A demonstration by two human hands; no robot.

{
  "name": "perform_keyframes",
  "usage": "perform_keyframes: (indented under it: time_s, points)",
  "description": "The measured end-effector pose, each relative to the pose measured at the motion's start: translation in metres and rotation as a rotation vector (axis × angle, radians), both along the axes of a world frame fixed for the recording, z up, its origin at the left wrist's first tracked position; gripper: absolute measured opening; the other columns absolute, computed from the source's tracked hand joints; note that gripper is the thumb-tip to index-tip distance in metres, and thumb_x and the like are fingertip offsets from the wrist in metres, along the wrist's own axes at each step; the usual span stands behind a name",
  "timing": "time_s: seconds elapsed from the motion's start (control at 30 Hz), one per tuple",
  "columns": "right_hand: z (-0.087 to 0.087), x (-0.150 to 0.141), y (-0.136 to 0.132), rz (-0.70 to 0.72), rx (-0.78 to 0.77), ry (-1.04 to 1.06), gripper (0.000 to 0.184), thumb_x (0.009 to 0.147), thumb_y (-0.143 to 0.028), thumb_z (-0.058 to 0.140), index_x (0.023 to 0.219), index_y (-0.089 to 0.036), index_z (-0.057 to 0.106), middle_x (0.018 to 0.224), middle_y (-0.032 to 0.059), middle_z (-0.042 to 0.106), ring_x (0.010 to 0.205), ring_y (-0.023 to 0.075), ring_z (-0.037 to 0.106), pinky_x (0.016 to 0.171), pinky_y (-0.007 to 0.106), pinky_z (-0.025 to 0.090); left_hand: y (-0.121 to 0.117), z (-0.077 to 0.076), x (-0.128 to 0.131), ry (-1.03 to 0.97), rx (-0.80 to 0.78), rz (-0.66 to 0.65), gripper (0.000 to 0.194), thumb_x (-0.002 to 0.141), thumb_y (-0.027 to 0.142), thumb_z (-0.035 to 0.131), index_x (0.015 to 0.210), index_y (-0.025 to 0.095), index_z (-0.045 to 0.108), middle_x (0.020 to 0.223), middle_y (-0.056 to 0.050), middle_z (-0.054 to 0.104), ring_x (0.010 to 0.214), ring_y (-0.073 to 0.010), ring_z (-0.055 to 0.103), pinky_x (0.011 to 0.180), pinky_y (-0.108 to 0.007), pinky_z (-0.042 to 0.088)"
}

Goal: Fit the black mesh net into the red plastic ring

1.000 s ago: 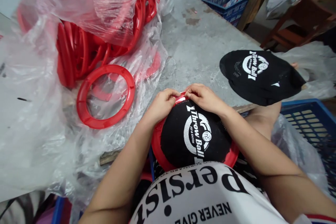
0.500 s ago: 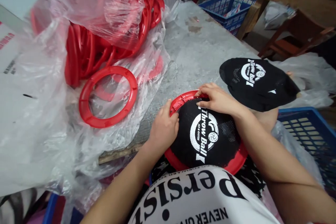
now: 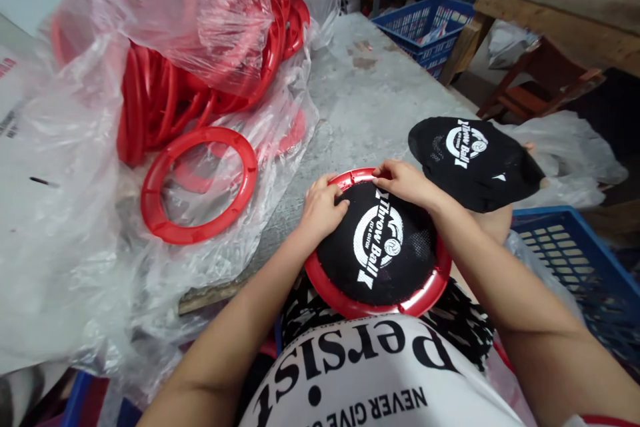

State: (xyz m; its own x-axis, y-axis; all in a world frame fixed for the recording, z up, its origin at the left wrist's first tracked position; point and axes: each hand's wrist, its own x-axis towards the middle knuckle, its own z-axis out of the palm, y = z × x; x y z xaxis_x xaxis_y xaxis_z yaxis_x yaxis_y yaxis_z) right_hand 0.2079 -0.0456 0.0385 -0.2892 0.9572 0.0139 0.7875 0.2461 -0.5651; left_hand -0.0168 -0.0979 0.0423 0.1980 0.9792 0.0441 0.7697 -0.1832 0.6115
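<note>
A red plastic ring rests on my lap against the table edge, with a round black mesh fabric printed "Throw Ball" lying across its opening. My left hand grips the ring's upper left rim, its thumb over the mesh edge. At the top of the rim, my right hand pinches the mesh edge against the ring with thumb and fingertips. Between the two hands a strip of red rim shows. Another stack of black printed mesh lies to the right, on or near my leg.
A loose red ring lies on clear plastic at the left. Behind it, several red rings spill from a plastic bag on the grey table. Blue baskets stand at the right and far back, near a wooden chair.
My left hand has shifted up along the rim and spread its thumb over the mesh. The ring now lies flatter, and more of its lower rim shows. The view has shifted slightly.
</note>
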Motion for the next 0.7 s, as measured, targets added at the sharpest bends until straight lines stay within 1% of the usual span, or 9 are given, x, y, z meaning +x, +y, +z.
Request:
perform_keyframes:
  time_s: [0.1, 0.17, 0.23, 0.3, 0.37, 0.47, 0.53, 0.6, 0.7]
  points:
    - [-0.003, -0.009, 0.004, -0.024, -0.056, -0.047, 0.004, 0.092, -0.016, 0.068, 0.092, -0.018, 0.065, 0.096, 0.0089, 0.067, 0.086, 0.027, 0.063, 0.081, 0.037, 0.05, 0.016, -0.003, -0.005, 0.019, -0.039, -0.052, 0.011, 0.078, 0.018, 0.065, 0.074, 0.018, 0.055, 0.14, -0.012, 0.053, 0.13, -0.0302, 0.05, 0.114, -0.049, 0.037]
    - [-0.001, -0.014, 0.002, -0.038, -0.069, -0.115, 0.003, 0.093, -0.017, 0.068, 0.092, -0.017, 0.066, 0.098, 0.0111, 0.066, 0.092, 0.0304, 0.062, 0.084, 0.04, 0.048, 0.021, -0.006, -0.008, 0.018, -0.07, -0.087, 0.01, 0.077, 0.017, 0.065, 0.075, 0.018, 0.055, 0.139, -0.011, 0.053, 0.13, -0.0295, 0.051, 0.113, -0.049, 0.038]
    - [0.003, -0.018, 0.0, -0.036, -0.023, -0.205, 0.005, 0.093, -0.02, 0.07, 0.095, -0.016, 0.067, 0.104, 0.0134, 0.064, 0.103, 0.0362, 0.057, 0.089, 0.046, 0.046, 0.023, -0.009, -0.011, 0.02, -0.078, -0.095, 0.009, 0.077, 0.015, 0.064, 0.079, 0.019, 0.056, 0.14, -0.011, 0.052, 0.132, -0.0296, 0.048, 0.114, -0.049, 0.036]
    - [0.006, -0.022, 0.001, 0.012, 0.05, -0.251, 0.009, 0.093, -0.02, 0.071, 0.1, -0.016, 0.067, 0.111, 0.0139, 0.063, 0.109, 0.0384, 0.052, 0.093, 0.05, 0.043, 0.024, -0.011, -0.011, 0.019, -0.08, -0.099, 0.01, 0.076, 0.014, 0.064, 0.08, 0.019, 0.056, 0.14, -0.01, 0.051, 0.133, -0.0296, 0.047, 0.115, -0.048, 0.035]
    - [0.008, -0.026, 0.008, 0.111, 0.082, -0.204, 0.013, 0.091, -0.014, 0.07, 0.104, -0.016, 0.066, 0.112, 0.0118, 0.063, 0.107, 0.0345, 0.053, 0.095, 0.046, 0.042, 0.026, -0.012, -0.011, 0.009, -0.081, -0.102, 0.01, 0.076, 0.014, 0.063, 0.08, 0.019, 0.056, 0.139, -0.009, 0.052, 0.132, -0.0293, 0.046, 0.114, -0.048, 0.035]
    - [0.003, -0.033, 0.023, 0.208, 0.032, -0.082, 0.015, 0.088, -0.006, 0.071, 0.097, -0.017, 0.068, 0.106, 0.0073, 0.065, 0.104, 0.0287, 0.056, 0.098, 0.04, 0.042, 0.029, -0.01, -0.01, -0.002, -0.097, -0.097, 0.007, 0.077, 0.016, 0.062, 0.08, 0.02, 0.057, 0.138, -0.008, 0.053, 0.13, -0.0293, 0.047, 0.113, -0.049, 0.035]
    - [-0.004, -0.036, 0.031, 0.207, -0.014, -0.012, 0.015, 0.085, -0.005, 0.074, 0.091, -0.018, 0.068, 0.106, 0.0051, 0.065, 0.106, 0.0277, 0.056, 0.101, 0.04, 0.039, 0.032, -0.007, -0.01, -0.014, -0.117, -0.097, 0.005, 0.079, 0.02, 0.063, 0.079, 0.02, 0.058, 0.137, -0.008, 0.053, 0.13, -0.0297, 0.047, 0.113, -0.05, 0.035]
    - [-0.012, -0.037, 0.035, 0.203, -0.039, 0.052, 0.017, 0.083, -0.005, 0.075, 0.087, -0.02, 0.069, 0.104, 0.0028, 0.065, 0.106, 0.0268, 0.055, 0.103, 0.041, 0.037, 0.035, -0.004, -0.008, -0.035, -0.131, -0.097, 0.008, 0.081, 0.025, 0.064, 0.078, 0.02, 0.058, 0.135, -0.008, 0.056, 0.129, -0.0295, 0.048, 0.113, -0.051, 0.035]
    - [-0.023, -0.037, 0.034, 0.201, -0.014, 0.106, 0.016, 0.083, -0.006, 0.075, 0.086, -0.021, 0.07, 0.101, 0.0008, 0.066, 0.106, 0.0264, 0.055, 0.104, 0.041, 0.036, 0.041, -0.002, -0.004, -0.062, -0.125, -0.074, 0.009, 0.081, 0.024, 0.064, 0.076, 0.02, 0.058, 0.129, -0.007, 0.06, 0.125, -0.0271, 0.052, 0.113, -0.048, 0.036]
